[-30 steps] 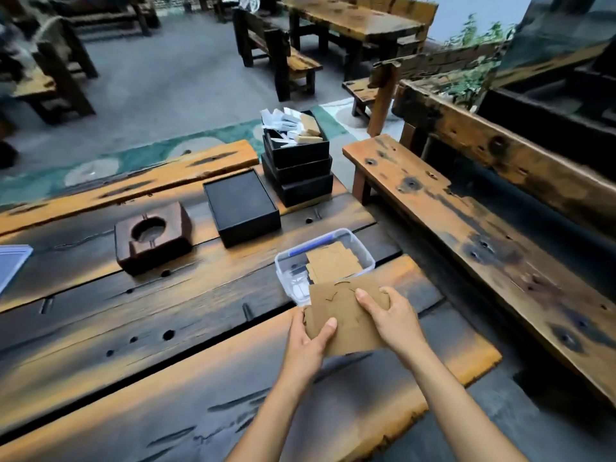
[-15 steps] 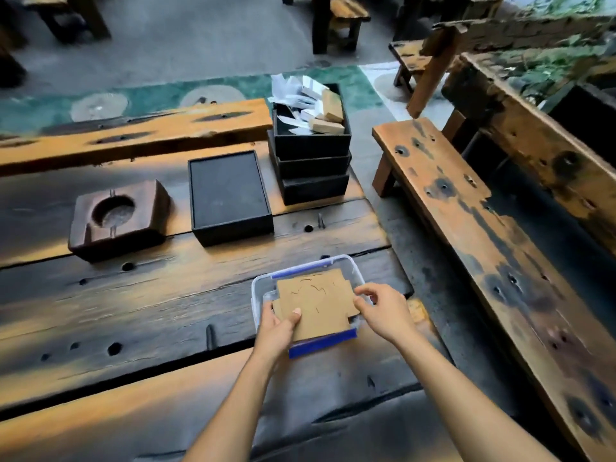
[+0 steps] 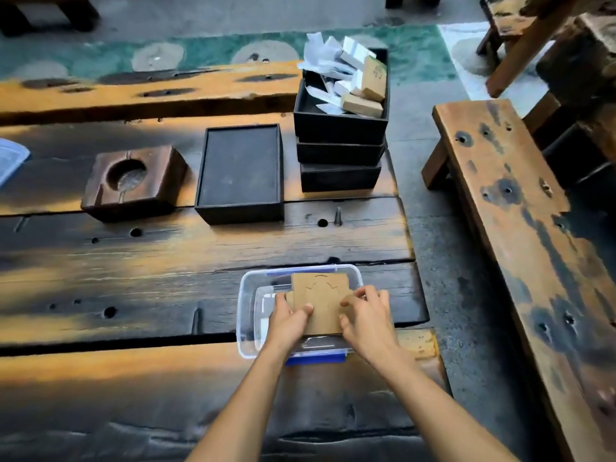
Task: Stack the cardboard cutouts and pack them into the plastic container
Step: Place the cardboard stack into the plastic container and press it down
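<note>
At the far left edge of the frame a pale blue lid (image 3: 11, 160) pokes in, then comes a wooden ashtray block (image 3: 133, 181), a flat black box (image 3: 240, 171) and, right of it, a stack of black boxes (image 3: 340, 141) holding paper scraps, all on the worktop (image 3: 166, 261). In the lower centre sits the clear plastic container (image 3: 245, 315), its long axis running left to right across the frame. The left hand (image 3: 288, 320) grips the left edge of the cardboard cutouts (image 3: 321, 301), thumb on top; the right hand (image 3: 366, 316) pinches the right edge, fingers curled over it. Both hands are closed on the stack, which lies between them, over the container's opening and partly down inside it. The cutouts run long from near to far, crosswise to the container, so I judge that seating them flat turns on that fit. Neither hand is nearer.
</note>
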